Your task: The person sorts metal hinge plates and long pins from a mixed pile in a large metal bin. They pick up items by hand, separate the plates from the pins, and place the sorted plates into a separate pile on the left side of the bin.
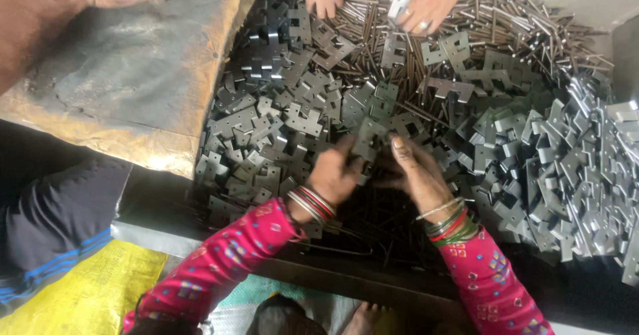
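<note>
Both hands, left hand (331, 175) and right hand (416, 170), are pinching one flat metal plate (368, 139) with closed fingers, best gripping its edges over the near pile.

Grey metal plates (303, 119); dark thin rods (506, 15); pink patterned sleeves (219, 262); red-green bangles (449, 225); yellow sack (80, 295).

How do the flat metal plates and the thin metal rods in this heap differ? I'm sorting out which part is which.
The plates are flat, broad, notched pieces; the rods are long, thin and straight. The plates look grey, the rods darker and brownish. The plates spread across the heap's near and left side, the rods mostly along its far side. The left hand and right hand hold a plate, not a rod. Both kinds are metal and lie loosely piled together.
</note>
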